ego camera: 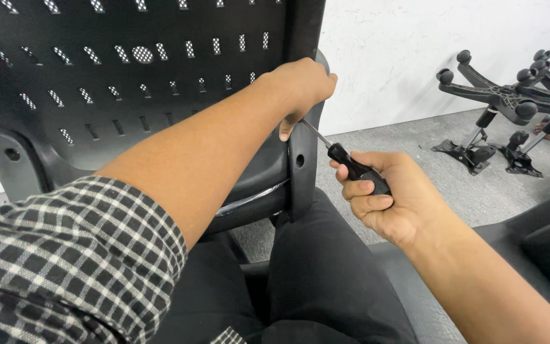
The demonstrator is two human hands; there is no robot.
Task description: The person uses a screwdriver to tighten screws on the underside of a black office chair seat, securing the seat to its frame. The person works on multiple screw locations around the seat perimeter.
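The screwdriver (350,164) sits just right of centre, its black handle wrapped by the right hand (393,200), whose fingers (369,189) are curled tight around the grip. Its thin metal shaft runs toward ten o'clock and ends at the side edge of the black chair backrest (128,76), right under the left hand (302,86). The tip itself is hidden behind that hand's thumb, so whether it is seated in a screw cannot be told.

The left hand grips the upright side post (300,159) of the backrest at about twelve o'clock from the tool, fingers folded over the edge and pressed against it, thumb pointing down. A round hole shows in the post just below.

As a judgement, the step in hand is driving or loosening a fastener at that post; it calls for the shaft kept in line with the fastener while the left hand steadies the frame.

At two to three o'clock, well apart, black star-shaped chair bases (510,102) with their wheels lie on the grey floor (415,134) by the white wall (415,51). No containers are in view.
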